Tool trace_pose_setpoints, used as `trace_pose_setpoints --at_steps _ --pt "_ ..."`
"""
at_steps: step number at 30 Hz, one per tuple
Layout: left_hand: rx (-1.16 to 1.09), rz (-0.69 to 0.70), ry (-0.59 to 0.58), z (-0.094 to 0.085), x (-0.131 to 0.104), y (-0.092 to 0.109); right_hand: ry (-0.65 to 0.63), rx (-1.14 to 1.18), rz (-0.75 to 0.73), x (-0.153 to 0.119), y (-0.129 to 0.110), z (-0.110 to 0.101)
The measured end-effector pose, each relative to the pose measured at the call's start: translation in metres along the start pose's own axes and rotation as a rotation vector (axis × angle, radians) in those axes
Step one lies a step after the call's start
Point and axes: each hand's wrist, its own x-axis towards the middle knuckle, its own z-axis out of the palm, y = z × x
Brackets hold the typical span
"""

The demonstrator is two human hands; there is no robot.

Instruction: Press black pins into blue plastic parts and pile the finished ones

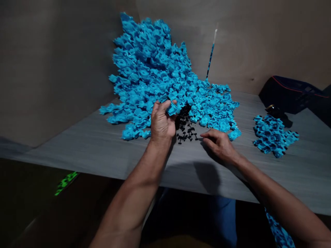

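Note:
My left hand (162, 120) is closed around a blue plastic toy car body (172, 108), raised in front of a big heap of similar blue toy car bodies (147, 72). Below and to the right of it, small black wheel axles (184, 132) lie scattered on the table, with a denser dark cluster partly hidden behind my left hand. My right hand (219, 144) rests low over the table with curled fingers. Its thumb and forefinger are drawn together beside one black axle (196, 136); whether anything is between the tips is hidden.
At the right stands a smaller pile of blue car bodies with black wheels (275, 136). Behind it are a dark bag (289, 93) with red trim and a small dark object with a gold-coloured rim (270, 108). A thin stick (211, 57) leans on the back panel. Green pieces (66, 182) show lower left.

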Motion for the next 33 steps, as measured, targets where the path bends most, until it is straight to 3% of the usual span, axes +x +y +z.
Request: trace_pose_setpoints --at_steps 4,9,12,15,19,22,27,33 --pt "0.05 -0.037 -0.049 0.0 -0.002 -0.003 -0.174 -0.428 0.106 0.017 -0.018 0.013" --pt "0.056 -0.148 -0.148 0.006 -0.017 -0.013 -0.18 -0.635 0.142 0.021 -0.019 0.025" --pt "0.075 -0.189 -0.178 0.009 -0.022 -0.015 -0.116 -0.513 0.102 0.013 -0.007 0.019" --pt "0.058 -0.264 -0.165 0.01 -0.027 -0.017 0.062 -0.184 0.078 0.002 0.006 0.004" --pt "0.073 -0.388 -0.198 0.011 -0.04 -0.027 0.315 0.29 0.238 -0.004 0.01 -0.019" --pt "0.128 -0.467 -0.234 0.01 -0.049 -0.036 0.411 0.447 0.289 -0.003 0.0 -0.033" --pt "0.211 -0.456 -0.298 0.008 -0.056 -0.049 0.523 0.399 0.145 -0.006 -0.013 -0.034" --pt "0.27 -0.401 -0.349 0.011 -0.065 -0.056 0.522 0.066 -0.155 -0.012 -0.015 -0.027"
